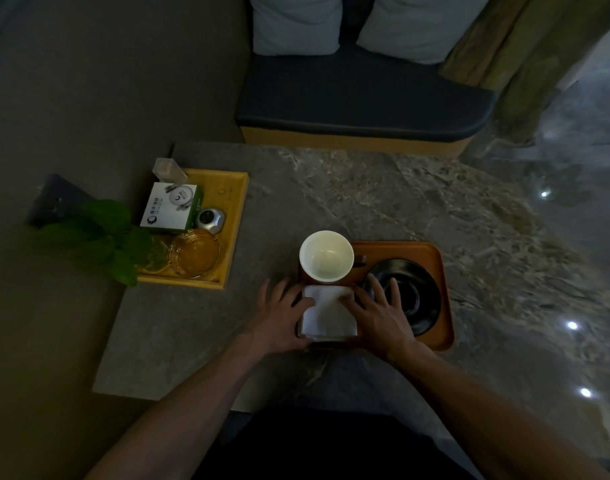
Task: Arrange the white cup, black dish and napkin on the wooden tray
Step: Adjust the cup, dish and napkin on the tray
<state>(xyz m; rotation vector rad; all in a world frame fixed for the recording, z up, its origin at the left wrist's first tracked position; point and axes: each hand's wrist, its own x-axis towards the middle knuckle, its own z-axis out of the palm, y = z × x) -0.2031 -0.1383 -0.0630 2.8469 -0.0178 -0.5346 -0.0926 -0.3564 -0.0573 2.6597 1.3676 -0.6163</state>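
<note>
Pressing: both hands flat on the napkin point(329, 313), fingers spread
Left hand point(283, 315): wide, thumb on napkin's left edge
Right hand point(379, 313): wide, fingers over the dish point(414, 296) rim
Napkin: folded, near-left part of the tray point(444, 306)
Cup point(326, 255): upright, tray's far-left corner, just behind napkin
Dish: tray's right side

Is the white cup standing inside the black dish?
No, the white cup stands on the wooden tray to the left of the black dish.
</note>
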